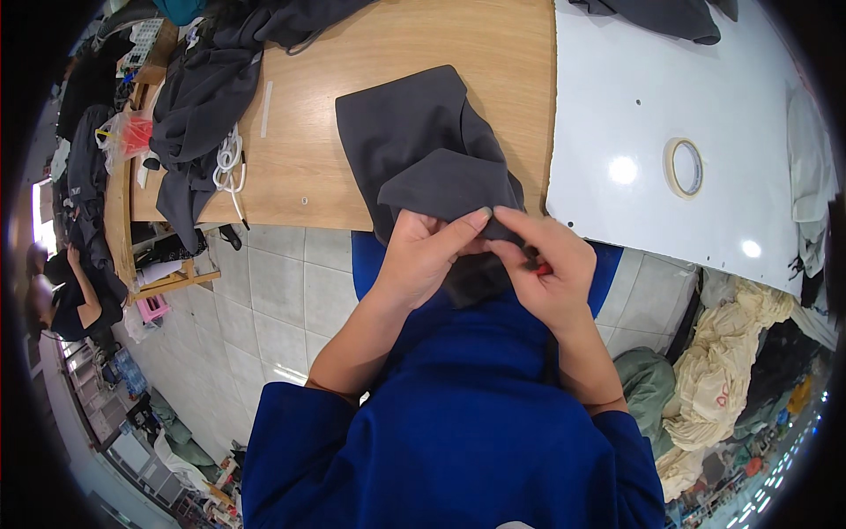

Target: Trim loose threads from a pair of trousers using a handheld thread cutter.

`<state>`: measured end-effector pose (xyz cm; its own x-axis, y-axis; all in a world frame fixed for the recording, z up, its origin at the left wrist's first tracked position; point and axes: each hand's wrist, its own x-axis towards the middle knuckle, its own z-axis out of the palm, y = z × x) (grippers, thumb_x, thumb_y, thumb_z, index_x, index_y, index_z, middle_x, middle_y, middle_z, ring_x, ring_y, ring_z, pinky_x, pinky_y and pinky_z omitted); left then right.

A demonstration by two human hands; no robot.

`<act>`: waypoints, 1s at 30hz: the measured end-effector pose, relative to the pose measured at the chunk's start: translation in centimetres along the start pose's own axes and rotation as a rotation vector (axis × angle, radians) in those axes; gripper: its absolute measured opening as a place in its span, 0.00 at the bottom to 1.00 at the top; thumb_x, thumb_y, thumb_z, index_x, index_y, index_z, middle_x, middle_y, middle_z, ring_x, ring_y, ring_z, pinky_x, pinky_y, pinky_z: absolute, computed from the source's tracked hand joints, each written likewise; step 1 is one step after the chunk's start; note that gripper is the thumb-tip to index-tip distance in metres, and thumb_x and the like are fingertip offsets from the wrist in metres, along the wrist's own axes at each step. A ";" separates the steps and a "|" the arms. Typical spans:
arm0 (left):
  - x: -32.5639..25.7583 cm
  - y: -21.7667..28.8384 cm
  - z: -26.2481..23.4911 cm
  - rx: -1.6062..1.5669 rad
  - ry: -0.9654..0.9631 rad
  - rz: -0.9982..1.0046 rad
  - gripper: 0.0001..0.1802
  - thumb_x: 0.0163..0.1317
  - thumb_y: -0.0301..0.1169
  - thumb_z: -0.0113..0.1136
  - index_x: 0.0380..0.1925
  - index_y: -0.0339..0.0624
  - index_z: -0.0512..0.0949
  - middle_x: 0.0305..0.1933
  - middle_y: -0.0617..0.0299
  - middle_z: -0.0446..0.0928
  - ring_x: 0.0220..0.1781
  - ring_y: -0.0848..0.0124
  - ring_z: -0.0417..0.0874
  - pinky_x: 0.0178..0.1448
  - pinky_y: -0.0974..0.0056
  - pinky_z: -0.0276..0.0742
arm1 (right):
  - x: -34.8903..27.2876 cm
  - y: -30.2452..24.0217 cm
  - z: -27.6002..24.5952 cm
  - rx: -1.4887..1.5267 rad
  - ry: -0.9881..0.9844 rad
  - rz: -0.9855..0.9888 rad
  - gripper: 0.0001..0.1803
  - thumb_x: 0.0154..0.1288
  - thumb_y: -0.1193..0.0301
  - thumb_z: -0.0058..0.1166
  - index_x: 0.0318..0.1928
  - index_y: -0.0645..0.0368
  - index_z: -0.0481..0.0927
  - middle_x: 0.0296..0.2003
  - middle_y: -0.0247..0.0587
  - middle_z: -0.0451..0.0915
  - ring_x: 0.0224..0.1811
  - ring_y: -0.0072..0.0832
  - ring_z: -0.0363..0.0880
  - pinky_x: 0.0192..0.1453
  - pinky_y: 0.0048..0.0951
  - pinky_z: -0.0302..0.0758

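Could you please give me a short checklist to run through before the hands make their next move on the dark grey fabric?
1. Left hand has a grip on the dark grey fabric: ok, its fingers pinch the near edge.
2. Right hand is on the same edge: ok, fingertips meet the left hand's.
3. Small red tool is secure in the right hand: cannot tell, only a sliver shows.
4. Rest of the fabric is supported: ok, it lies on the wooden table, with the near part hanging off the edge.
5. Tape roll is out of the way: ok, it sits apart on the white surface.
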<state>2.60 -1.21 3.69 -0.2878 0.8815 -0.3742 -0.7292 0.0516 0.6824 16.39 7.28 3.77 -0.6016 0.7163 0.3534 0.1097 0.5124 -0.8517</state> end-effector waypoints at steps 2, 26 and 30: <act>0.0 -0.2 -0.3 -0.067 -0.006 0.018 0.12 0.64 0.24 0.55 0.49 0.39 0.73 0.44 0.61 0.78 0.43 0.74 0.81 0.44 0.69 0.81 | -0.2 0.6 -0.1 -0.126 0.009 -0.226 0.14 0.44 0.75 0.67 0.36 0.53 0.85 0.13 0.32 0.67 0.13 0.25 0.65 0.17 0.24 0.60; -0.3 -0.3 0.5 0.037 -0.032 0.168 0.20 0.58 0.15 0.57 0.51 0.33 0.69 0.50 0.56 0.76 0.51 0.72 0.77 0.57 0.67 0.72 | -1.0 0.0 -1.4 -0.049 0.047 0.020 0.20 0.44 0.79 0.66 0.43 0.61 0.82 0.32 0.42 0.81 0.28 0.30 0.78 0.32 0.24 0.73; -0.4 -0.4 0.6 0.036 -0.040 0.145 0.19 0.58 0.16 0.57 0.51 0.33 0.70 0.49 0.56 0.77 0.50 0.72 0.78 0.57 0.67 0.73 | -1.0 0.4 -1.3 -0.117 0.080 -0.062 0.19 0.43 0.78 0.66 0.41 0.59 0.84 0.30 0.39 0.82 0.25 0.28 0.75 0.28 0.23 0.69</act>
<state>3.38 -1.31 3.90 -0.3627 0.8990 -0.2456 -0.6588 -0.0609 0.7499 18.06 7.42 3.58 -0.5458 0.7146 0.4375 0.1688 0.6052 -0.7780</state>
